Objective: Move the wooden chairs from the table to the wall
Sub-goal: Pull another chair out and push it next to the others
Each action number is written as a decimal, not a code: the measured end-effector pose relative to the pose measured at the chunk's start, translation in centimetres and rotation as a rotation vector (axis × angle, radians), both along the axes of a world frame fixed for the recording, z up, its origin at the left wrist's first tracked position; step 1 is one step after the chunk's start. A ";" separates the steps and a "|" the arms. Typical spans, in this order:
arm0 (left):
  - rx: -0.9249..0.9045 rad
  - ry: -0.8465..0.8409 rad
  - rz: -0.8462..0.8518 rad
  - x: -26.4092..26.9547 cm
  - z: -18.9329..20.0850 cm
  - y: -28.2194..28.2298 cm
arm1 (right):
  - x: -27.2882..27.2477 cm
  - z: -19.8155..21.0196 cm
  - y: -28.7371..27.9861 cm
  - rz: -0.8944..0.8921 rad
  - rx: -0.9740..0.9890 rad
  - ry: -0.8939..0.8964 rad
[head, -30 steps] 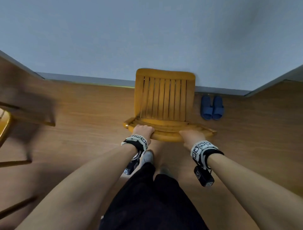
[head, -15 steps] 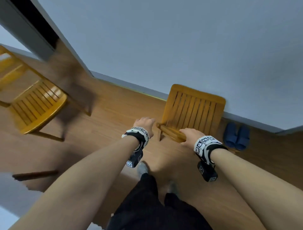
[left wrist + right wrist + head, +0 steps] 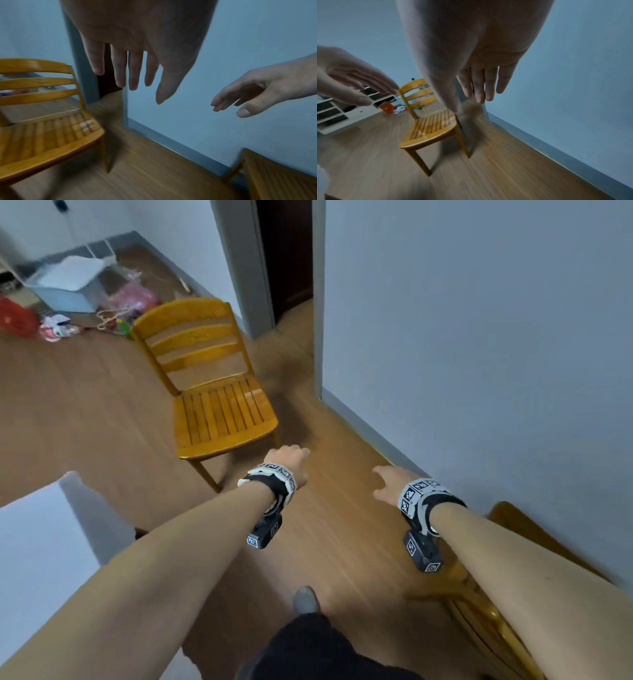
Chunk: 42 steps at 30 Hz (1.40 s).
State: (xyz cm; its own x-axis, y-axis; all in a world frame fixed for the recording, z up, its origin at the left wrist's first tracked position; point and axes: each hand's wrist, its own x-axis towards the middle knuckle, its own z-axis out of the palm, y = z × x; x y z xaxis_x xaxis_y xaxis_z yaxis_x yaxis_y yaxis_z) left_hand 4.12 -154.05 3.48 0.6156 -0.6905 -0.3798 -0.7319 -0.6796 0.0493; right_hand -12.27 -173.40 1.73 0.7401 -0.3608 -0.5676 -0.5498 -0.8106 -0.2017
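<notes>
A wooden chair (image 3: pixel 219 412) with a slatted seat stands on the floor ahead of me, near the doorway; it also shows in the wrist views (image 3: pixel 42 138) (image 3: pixel 431 127). My left hand (image 3: pixel 287 455) hovers just short of its seat's front edge, fingers straight and empty (image 3: pixel 130 71). My right hand (image 3: pixel 390 482) floats to the right, near the wall, open with nothing in it (image 3: pixel 479 86). A second wooden chair (image 3: pixel 507 525) stands against the wall (image 3: pixel 479 337) at my lower right, partly hidden by my right forearm.
The white table's corner (image 3: pixel 34 542) is at the lower left. A dark doorway (image 3: pixel 287 258) opens behind the chair. A blue box (image 3: pixel 65 285), a red bag (image 3: pixel 15 318) and a pink bag (image 3: pixel 133 297) lie at the far left. A white shelf unit (image 3: pixel 342 112) stands beyond.
Both hands have let go of the chair at the wall, the left first. I have turned left, and the other chair now stands ahead of my open hands.
</notes>
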 end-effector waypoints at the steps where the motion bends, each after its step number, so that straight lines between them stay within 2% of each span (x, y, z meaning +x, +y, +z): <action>1: 0.006 -0.001 0.038 2.8 0.4 1.7 | 3.4 0.4 1.0 0.025 0.008 -0.009; 7: 0.013 0.000 0.269 16.3 1.8 11.6 | 21.4 1.6 7.8 0.236 0.002 -0.060; 12: 0.049 0.036 0.398 25.6 1.3 17.1 | 34.5 1.2 12.2 0.401 0.006 -0.048; 20: 0.091 0.032 0.495 44.0 1.3 20.0 | 57.3 -2.4 15.4 0.506 0.026 -0.062; 23: 0.133 0.035 0.463 50.9 1.6 20.5 | 65.2 -3.0 16.4 0.497 0.035 -0.059; 27: 0.164 0.053 0.414 59.3 1.5 20.2 | 72.9 -3.2 16.9 0.474 0.058 -0.071; 30: 0.179 0.077 0.338 65.9 0.9 18.3 | 77.6 -3.5 15.9 0.455 0.069 -0.067; 34: 0.172 0.093 0.092 75.9 -1.8 13.1 | 83.1 -6.0 12.5 0.318 0.036 -0.017; 35: 0.161 0.084 0.051 77.0 -2.3 12.4 | 83.3 -6.4 12.0 0.296 0.024 -0.004; 38: 0.179 0.047 -0.199 83.9 -4.8 6.5 | 85.6 -8.4 9.5 0.075 -0.004 0.017; 42: 0.182 0.076 -0.586 89.2 -6.2 -0.3 | 85.6 -8.7 9.9 -0.243 0.025 0.081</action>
State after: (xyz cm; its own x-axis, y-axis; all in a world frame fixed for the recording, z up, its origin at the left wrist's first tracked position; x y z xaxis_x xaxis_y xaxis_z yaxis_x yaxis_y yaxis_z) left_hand 93.27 -154.38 -2.73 0.1198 -0.8258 -0.5511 -0.9851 -0.1677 0.0370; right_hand 73.31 -163.55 -7.00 0.5849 -0.5074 -0.6327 -0.7432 -0.6478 -0.1675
